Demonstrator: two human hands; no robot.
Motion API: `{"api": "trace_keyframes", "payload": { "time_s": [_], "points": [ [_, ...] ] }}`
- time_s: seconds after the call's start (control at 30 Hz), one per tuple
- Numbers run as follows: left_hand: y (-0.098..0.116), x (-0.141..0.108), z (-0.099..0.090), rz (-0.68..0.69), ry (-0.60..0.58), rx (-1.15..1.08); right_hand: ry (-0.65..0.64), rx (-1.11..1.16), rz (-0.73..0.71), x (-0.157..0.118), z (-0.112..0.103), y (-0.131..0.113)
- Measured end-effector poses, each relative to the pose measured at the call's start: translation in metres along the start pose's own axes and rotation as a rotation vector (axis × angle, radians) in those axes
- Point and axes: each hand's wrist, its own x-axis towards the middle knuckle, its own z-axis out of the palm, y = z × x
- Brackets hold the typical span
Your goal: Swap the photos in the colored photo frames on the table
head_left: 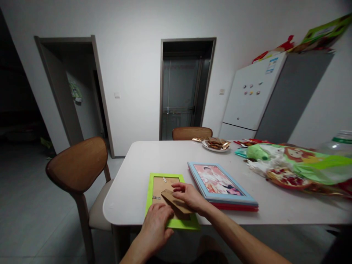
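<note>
On the frame [150, 187], right hand [192, 198] pinches the tilted flap [176, 202], not yet flat, and left hand [156, 223] touches near edge, grip unclear.

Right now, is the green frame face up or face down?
Face down: the green frame shows its brown backing and small metal fittings on top.

The single view looks from the person's head, facing forward and tilted down over the near edge of the white table [132, 157]. Both forearms enter from the bottom, close to the camera, while the table's far edge, the wall [134, 73] and the fridge [247, 95] stand farther off; no second view shares the scene.
</note>
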Motion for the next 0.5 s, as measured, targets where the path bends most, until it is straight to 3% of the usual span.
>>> {"api": "trace_keyframes", "payload": {
  "time_s": [0.1,0.27,0.5],
  "points": [
    [-0.0012,-0.0011,-0.0008,-0.022,0.004,-0.036,-0.027,-0.142,-0.046,-0.0011,0.0007,0.0010],
    [-0.0059,-0.0037,-0.0013,-0.040,0.026,-0.079,-0.053,-0.463,-0.251,-0.0068,0.0009,0.0079],
    [-0.0047,-0.0012,-0.0008,-0.050,-0.060,-0.095,-0.072,-0.615,-0.278,-0.0099,0.0027,0.0059]
  ]
}}
